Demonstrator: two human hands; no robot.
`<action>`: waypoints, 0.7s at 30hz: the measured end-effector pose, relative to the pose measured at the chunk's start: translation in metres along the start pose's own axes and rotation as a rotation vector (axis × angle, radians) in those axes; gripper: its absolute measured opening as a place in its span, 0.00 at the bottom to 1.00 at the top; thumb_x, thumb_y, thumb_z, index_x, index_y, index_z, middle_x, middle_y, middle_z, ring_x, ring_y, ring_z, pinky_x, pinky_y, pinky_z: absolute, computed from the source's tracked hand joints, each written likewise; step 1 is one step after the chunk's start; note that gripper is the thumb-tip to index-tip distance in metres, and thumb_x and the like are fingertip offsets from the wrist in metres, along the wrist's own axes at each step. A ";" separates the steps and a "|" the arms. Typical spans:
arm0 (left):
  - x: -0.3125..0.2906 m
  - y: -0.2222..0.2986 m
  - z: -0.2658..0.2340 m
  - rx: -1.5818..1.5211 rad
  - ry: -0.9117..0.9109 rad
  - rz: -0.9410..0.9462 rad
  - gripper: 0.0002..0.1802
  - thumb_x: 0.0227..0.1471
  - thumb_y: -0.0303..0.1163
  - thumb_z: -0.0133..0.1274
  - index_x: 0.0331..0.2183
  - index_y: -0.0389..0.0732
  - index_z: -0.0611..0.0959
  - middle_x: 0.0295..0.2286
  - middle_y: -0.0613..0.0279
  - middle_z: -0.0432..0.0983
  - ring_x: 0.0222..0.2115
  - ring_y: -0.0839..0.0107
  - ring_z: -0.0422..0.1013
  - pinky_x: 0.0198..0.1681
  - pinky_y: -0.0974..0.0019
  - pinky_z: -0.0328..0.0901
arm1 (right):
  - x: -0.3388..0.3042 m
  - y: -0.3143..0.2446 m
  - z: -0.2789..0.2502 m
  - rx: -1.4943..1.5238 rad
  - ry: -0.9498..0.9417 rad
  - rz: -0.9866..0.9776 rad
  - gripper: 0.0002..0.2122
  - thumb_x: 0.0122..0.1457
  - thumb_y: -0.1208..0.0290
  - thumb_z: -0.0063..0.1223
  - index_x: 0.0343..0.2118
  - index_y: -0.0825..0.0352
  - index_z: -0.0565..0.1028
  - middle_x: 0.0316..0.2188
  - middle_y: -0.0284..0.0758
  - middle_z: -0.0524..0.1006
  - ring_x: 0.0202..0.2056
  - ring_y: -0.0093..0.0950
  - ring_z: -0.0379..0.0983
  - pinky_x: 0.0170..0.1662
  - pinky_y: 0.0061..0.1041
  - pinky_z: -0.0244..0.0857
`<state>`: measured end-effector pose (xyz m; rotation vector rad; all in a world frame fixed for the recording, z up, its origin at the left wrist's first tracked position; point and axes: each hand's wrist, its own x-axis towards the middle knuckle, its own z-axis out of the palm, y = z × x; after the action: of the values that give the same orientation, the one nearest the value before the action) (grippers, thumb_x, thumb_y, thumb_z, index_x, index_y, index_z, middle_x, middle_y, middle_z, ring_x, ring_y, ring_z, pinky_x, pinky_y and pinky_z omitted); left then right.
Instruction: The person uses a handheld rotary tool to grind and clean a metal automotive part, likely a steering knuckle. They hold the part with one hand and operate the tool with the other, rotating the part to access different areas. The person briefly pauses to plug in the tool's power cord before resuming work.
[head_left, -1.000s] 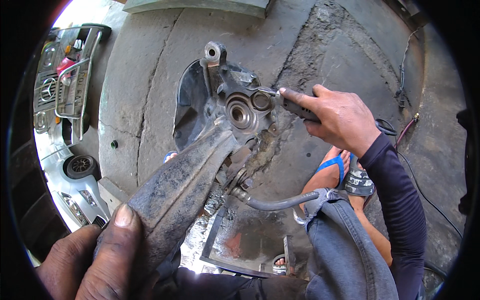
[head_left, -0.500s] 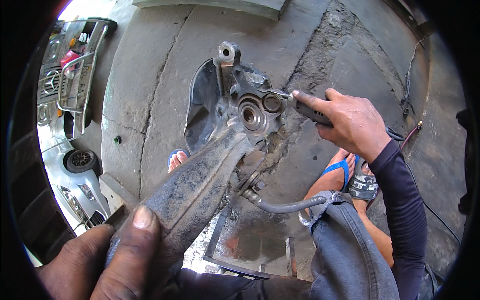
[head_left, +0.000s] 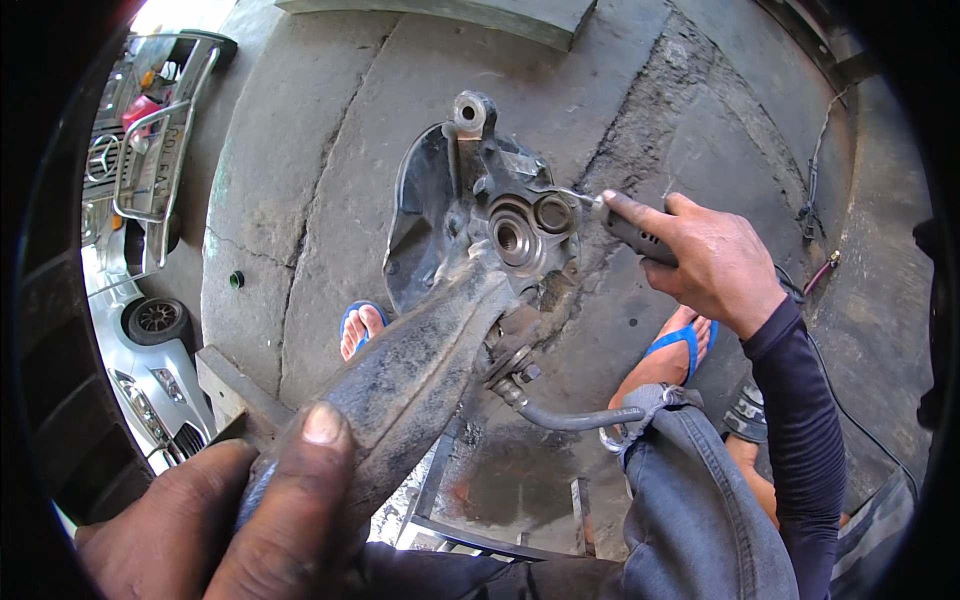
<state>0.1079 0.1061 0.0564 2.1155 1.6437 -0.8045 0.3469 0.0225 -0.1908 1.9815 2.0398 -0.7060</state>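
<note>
A worn grey metal suspension arm [head_left: 415, 355] runs from the lower left toward the middle. At its far end are a round bearing bore [head_left: 513, 238], a smaller round bore [head_left: 553, 213] and a dark dust shield [head_left: 412, 222]. My left hand [head_left: 255, 505] is closed round the near end, thumb on top; its other fingers are partly hidden. In my right hand [head_left: 705, 255] is a dark die grinder [head_left: 640, 240], its thin metal tip pointing at the rim beside the smaller bore. Whether the tip touches cannot be made out. A rubber hose [head_left: 580, 418] leads off the arm.
Under the arm is a metal frame [head_left: 480, 535] on the cracked concrete floor [head_left: 330, 230]. Cables [head_left: 850, 405] lie at the right. Silver car parts [head_left: 160, 390] stand at the left. A person's camouflage-clad leg [head_left: 880, 530] shows at the lower right.
The arm and dust shield sit slightly farther right and lower in view. The grinder has shifted a little right with my right hand. The other person's sandalled foot has moved back toward the lower right.
</note>
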 end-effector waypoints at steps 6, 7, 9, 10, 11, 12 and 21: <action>-0.001 -0.024 0.006 0.001 0.058 0.208 0.20 0.52 0.27 0.61 0.48 0.37 0.82 0.35 0.46 0.81 0.35 0.54 0.80 0.42 0.59 0.72 | -0.011 0.006 -0.010 0.082 0.000 0.091 0.39 0.53 0.69 0.66 0.70 0.42 0.67 0.33 0.38 0.75 0.37 0.39 0.79 0.44 0.38 0.75; -0.001 -0.034 0.010 0.043 0.110 0.430 0.34 0.46 0.16 0.62 0.58 0.38 0.82 0.40 0.46 0.83 0.40 0.55 0.82 0.46 0.60 0.73 | -0.013 0.008 -0.014 0.121 0.008 0.102 0.39 0.53 0.68 0.66 0.71 0.44 0.67 0.35 0.40 0.77 0.39 0.40 0.79 0.45 0.39 0.75; -0.007 -0.051 0.012 0.088 0.089 0.436 0.33 0.42 0.23 0.68 0.54 0.34 0.83 0.38 0.43 0.82 0.36 0.50 0.80 0.40 0.56 0.74 | -0.014 0.007 -0.022 0.199 0.086 0.076 0.37 0.53 0.66 0.66 0.70 0.49 0.68 0.38 0.43 0.80 0.42 0.43 0.80 0.48 0.41 0.75; -0.012 -0.057 0.010 0.070 0.009 0.419 0.34 0.43 0.23 0.67 0.56 0.35 0.81 0.43 0.42 0.82 0.39 0.48 0.80 0.43 0.54 0.74 | -0.014 0.003 -0.026 0.237 0.155 0.040 0.36 0.54 0.64 0.66 0.69 0.52 0.69 0.40 0.45 0.81 0.43 0.45 0.80 0.49 0.42 0.75; -0.016 -0.062 0.008 0.049 -0.066 0.413 0.35 0.44 0.23 0.67 0.57 0.35 0.80 0.47 0.42 0.81 0.43 0.46 0.80 0.46 0.51 0.75 | -0.016 0.000 -0.032 0.248 0.183 0.054 0.35 0.55 0.63 0.65 0.68 0.55 0.70 0.41 0.47 0.83 0.44 0.46 0.80 0.49 0.44 0.75; -0.014 -0.066 0.008 0.026 -0.028 0.473 0.33 0.45 0.23 0.64 0.56 0.33 0.80 0.44 0.40 0.81 0.41 0.45 0.81 0.44 0.49 0.75 | -0.015 -0.005 -0.039 0.313 0.210 0.055 0.34 0.55 0.62 0.65 0.67 0.58 0.70 0.44 0.49 0.82 0.46 0.48 0.80 0.51 0.44 0.74; 0.000 -0.093 0.055 -0.096 0.226 0.610 0.15 0.45 0.25 0.60 0.39 0.36 0.85 0.35 0.37 0.83 0.39 0.38 0.80 0.44 0.42 0.75 | -0.037 -0.068 -0.143 0.634 0.354 0.185 0.31 0.57 0.50 0.62 0.59 0.67 0.75 0.51 0.53 0.81 0.54 0.48 0.78 0.58 0.42 0.70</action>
<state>0.0068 0.0994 0.0198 2.4976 0.9886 -0.2965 0.3083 0.0589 -0.0372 2.7762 1.9199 -1.1339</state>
